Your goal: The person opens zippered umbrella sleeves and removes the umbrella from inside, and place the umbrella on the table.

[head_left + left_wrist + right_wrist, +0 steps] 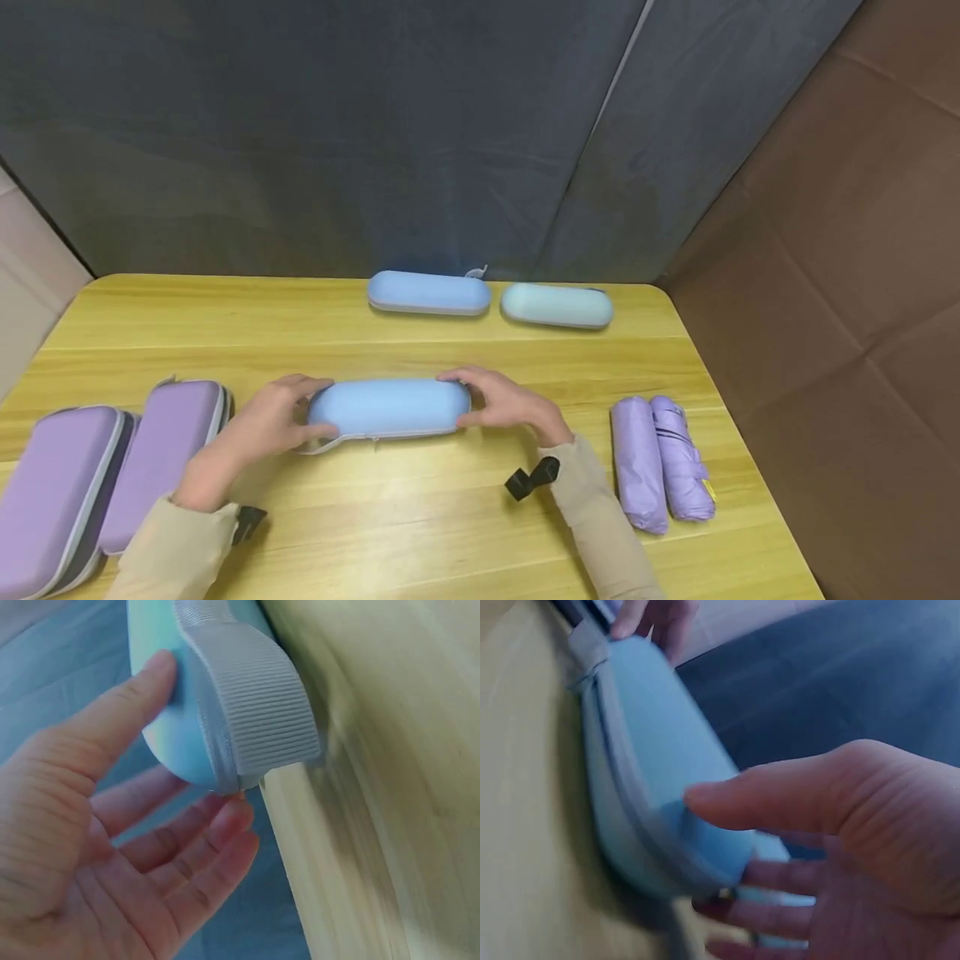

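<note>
A long light-blue zip case (390, 406) with rounded ends lies crosswise over the middle of the table. My left hand (258, 425) holds its left end, thumb on the near side and fingers round the far side. At the other end my right hand (510, 404) grips it in the same way. In the left wrist view, a ribbed grey strap (259, 697) loops off the case's end beside my thumb. The right wrist view is blurred; the zip seam (619, 761) runs along the case there, and its opening looks closed.
Behind, a smaller blue case (429, 293) and a mint-green case (557, 306) stand by the table's back edge. Two purple zip cases (56, 492) lie at the left. Two folded purple umbrellas (640, 467) lie at the right on the wooden table (390, 533).
</note>
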Tool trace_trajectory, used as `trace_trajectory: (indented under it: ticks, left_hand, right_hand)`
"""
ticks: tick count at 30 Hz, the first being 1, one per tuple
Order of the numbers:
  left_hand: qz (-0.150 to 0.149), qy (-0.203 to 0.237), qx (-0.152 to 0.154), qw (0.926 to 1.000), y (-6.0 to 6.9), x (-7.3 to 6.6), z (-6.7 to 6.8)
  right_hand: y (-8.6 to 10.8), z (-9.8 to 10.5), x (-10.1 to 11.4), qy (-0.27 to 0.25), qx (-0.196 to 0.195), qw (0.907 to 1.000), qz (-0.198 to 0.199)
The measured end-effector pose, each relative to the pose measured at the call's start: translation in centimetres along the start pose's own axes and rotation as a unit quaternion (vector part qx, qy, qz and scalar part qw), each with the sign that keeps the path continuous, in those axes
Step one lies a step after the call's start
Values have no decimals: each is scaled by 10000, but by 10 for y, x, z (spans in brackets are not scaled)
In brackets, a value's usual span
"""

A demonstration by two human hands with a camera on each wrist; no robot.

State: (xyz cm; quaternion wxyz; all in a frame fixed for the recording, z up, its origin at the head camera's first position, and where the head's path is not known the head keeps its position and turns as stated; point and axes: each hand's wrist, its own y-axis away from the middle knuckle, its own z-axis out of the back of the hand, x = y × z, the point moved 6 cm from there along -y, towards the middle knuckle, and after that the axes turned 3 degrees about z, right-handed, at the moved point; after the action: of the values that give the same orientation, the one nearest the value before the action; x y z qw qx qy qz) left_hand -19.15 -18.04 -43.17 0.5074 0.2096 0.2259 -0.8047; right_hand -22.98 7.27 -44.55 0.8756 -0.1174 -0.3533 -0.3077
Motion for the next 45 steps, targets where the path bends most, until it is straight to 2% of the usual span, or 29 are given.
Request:
trace_trajectory:
  ticks: [3,6,11,17,22,27,31,34,40,45]
  left_hand:
    - [398,290,77,9988,0,6,1]
    - [680,453,165,9965,-4,9,1]
    - [841,564,277,9945,-13,14,1]
    - [976,807,425,9910,-36,14,-3]
    - [975,865,406,9906,-57,9,-12]
    - [955,1033,396,9893,-75,2,-24]
    - [834,1188,402,9886,-89,-7,-36]
    - [627,1236,357,9897,-98,-16,-44]
    - [424,1214,269,9913,-107,-26,-53]
    - [357,1080,275,9931,-104,-31,-58]
  right_hand:
    - [4,-2,-8,-743,32,9972,-7]
    - [9,-5,-12,-1017,-135,9945,-209]
    - [18,-16,-5,-752,-296,9954,-522]
    - [31,-35,15,-367,-662,9953,-610]
    - [40,-50,30,-156,-1139,9903,-781]
    - [45,-63,39,-146,-1512,9813,-1184]
    - [47,-72,46,25,-1703,9738,-1504]
    - [46,-77,50,139,-1773,9696,-1679]
    - [43,-83,53,165,-1854,9662,-1785]
    - [42,-85,56,371,-1976,9651,-1680]
